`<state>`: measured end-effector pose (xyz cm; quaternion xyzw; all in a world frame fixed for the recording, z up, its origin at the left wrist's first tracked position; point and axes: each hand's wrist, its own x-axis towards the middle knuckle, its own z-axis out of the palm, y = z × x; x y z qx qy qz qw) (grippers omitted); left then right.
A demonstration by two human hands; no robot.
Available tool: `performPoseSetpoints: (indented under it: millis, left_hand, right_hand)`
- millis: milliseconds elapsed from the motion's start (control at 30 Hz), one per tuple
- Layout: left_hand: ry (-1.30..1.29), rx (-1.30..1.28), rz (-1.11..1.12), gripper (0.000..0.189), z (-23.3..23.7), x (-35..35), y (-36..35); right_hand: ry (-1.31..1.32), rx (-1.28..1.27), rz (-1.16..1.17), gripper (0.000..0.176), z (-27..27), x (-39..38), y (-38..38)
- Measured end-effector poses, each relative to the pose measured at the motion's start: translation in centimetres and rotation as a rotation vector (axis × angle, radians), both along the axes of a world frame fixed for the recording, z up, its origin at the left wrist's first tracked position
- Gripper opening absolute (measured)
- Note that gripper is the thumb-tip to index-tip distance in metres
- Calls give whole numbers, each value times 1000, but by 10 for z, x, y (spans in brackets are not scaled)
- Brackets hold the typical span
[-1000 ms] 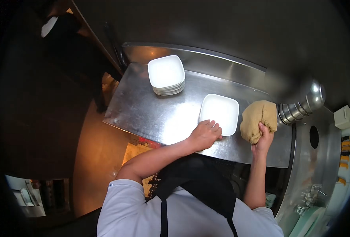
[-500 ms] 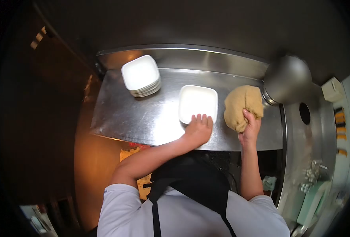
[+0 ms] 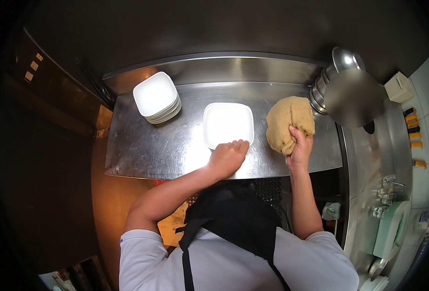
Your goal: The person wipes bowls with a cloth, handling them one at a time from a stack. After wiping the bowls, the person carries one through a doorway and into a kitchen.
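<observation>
A crumpled tan cloth [image 3: 288, 122] is gripped by the right hand [image 3: 299, 148] on the steel counter [image 3: 151, 145]; a square white plate [image 3: 228, 124], glossy, is pinned at its near edge by the left hand [image 3: 228, 157].

A white square plate [image 3: 228, 124] lies flat and empty, its near edge touching the curled fingers of the left hand [image 3: 227, 157]. A bunched tan cloth [image 3: 287, 121] sits just beside it, gripped by the right hand [image 3: 300, 148].
</observation>
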<state>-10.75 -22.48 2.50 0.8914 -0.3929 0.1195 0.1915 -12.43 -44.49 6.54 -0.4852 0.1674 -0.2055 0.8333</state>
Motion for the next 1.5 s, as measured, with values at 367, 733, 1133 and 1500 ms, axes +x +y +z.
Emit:
performPoseSetpoints:
  millis: [367,733,1133,1500]
  left_hand:
    - [-160,66,35,39,19,6,11]
    - [766,-1077,-94,23,42,2,5]
    - [220,-840,-52,21,53,6,26]
    - [815,-1478,-154,18,86,0,46]
  right_hand:
    - [-95,-63,12,53,-8,1,-6]
    - [-402,-700,232,88,-6,11,57]
    - [-694,-1216,132,62,68,17,78]
    - [-758,-1079,-15,66,28,11,99]
